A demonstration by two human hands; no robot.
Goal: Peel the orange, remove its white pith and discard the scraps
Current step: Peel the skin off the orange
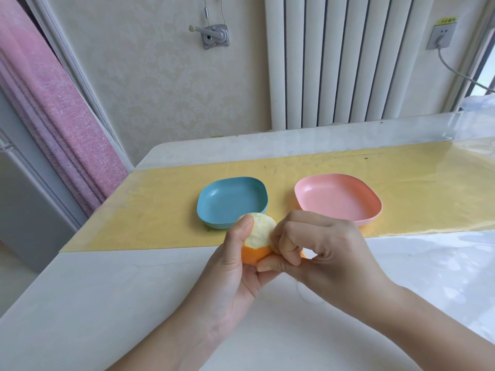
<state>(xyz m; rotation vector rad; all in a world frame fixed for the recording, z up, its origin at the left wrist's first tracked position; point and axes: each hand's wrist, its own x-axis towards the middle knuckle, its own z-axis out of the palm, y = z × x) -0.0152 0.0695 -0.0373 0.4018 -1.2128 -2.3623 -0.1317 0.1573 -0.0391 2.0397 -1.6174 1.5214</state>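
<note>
A partly peeled orange [258, 238] is held above the table's near side, its top half bare and covered in white pith, its lower half still in orange peel. My left hand [235, 266] cups it from below and the left, thumb resting on the pith. My right hand [318, 249] is curled against the orange's right side, fingers pinching the peel there; a bit of orange peel [303, 254] shows under those fingers. The fingers hide the right side of the fruit.
A blue dish [211, 207] and a pink dish [372, 207] stand side by side on a yellow mat [160, 210], just beyond the hands. The white table [107, 303] ends at the left; a radiator and wall stand behind.
</note>
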